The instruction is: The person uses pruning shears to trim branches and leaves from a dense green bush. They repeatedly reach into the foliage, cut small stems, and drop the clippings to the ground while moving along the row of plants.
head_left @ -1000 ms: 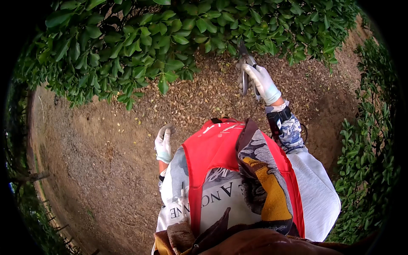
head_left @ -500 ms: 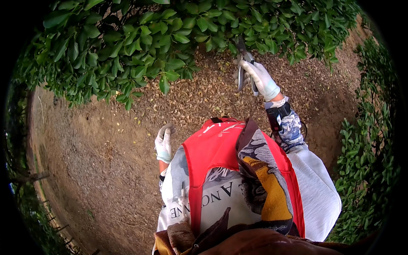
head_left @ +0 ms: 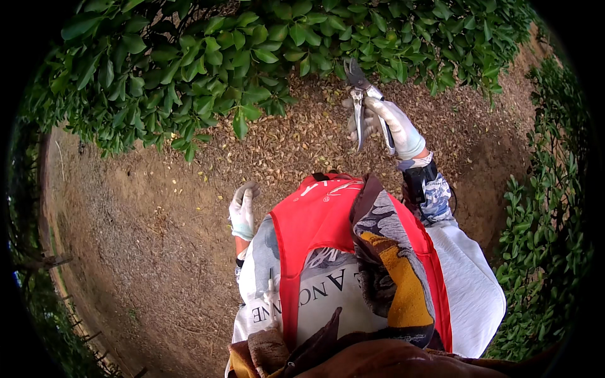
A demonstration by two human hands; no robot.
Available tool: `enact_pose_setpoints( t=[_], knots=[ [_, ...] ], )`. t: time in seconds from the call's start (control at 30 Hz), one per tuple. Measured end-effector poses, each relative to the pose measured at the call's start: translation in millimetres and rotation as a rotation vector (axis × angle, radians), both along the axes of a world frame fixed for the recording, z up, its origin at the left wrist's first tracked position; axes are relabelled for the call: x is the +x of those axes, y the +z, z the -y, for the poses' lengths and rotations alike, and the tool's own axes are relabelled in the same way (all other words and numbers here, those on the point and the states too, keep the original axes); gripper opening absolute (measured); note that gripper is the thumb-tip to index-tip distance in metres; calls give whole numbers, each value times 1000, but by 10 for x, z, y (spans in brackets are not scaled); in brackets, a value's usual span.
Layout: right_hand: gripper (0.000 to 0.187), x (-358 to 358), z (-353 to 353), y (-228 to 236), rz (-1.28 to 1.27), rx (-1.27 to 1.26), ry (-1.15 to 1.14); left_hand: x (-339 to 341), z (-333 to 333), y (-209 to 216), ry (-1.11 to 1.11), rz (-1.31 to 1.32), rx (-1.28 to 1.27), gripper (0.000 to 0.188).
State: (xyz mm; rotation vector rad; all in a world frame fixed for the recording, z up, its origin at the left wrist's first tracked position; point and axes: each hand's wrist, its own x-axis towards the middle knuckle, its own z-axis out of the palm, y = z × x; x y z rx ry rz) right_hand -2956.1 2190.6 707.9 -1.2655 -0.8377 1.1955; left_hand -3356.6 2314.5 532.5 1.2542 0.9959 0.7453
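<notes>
My right hand (head_left: 398, 126), in a white glove with grey fingers, grips a pair of pruning shears (head_left: 358, 99). The dark blades point up at the lower edge of the leafy hedge (head_left: 252, 50), and the silvery handles are spread apart. No branch can be made out between the blades. Lower down, at the left side of my body, hangs my left hand (head_left: 241, 213), gloved alike. Its fingers are curled in and nothing shows in them; it stays apart from the hedge.
Dry fallen leaves (head_left: 277, 148) cover the soil under the hedge. Bare brown ground (head_left: 138, 252) stretches to the left. Another row of bushes (head_left: 542, 239) runs along the right side. A red apron (head_left: 321, 214) covers my front.
My right hand has drawn the shears slightly down, toward my body, and their blades now show clear below the leaves. The handles look wider apart. My left hand is nearly still.
</notes>
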Motion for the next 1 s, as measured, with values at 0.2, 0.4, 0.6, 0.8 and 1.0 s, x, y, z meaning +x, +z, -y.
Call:
enact_pose_setpoints(
  t=[0.2, 0.4, 0.6, 0.8, 1.0],
  knots=[
    [62, 165, -51, -8, 77, -74, -59, -17, 1, -31, -8, 28, -1, 38],
    [50, 202, -159, -41, 145, -64, -139, 5, 13, 6, 11, 24, -10, 37],
    [48, 238, -177, -98, 193, -124, -132, -9, 25, 7, 21, 39, -1, 37],
    [49, 186, -125, -75, 207, -103, -130, -26, 22, -20, 17, 39, 4, 36],
    [48, 240, -185, -105, 289, -26, -126, -17, 23, -37, 15, 23, 3, 36]
  ],
)
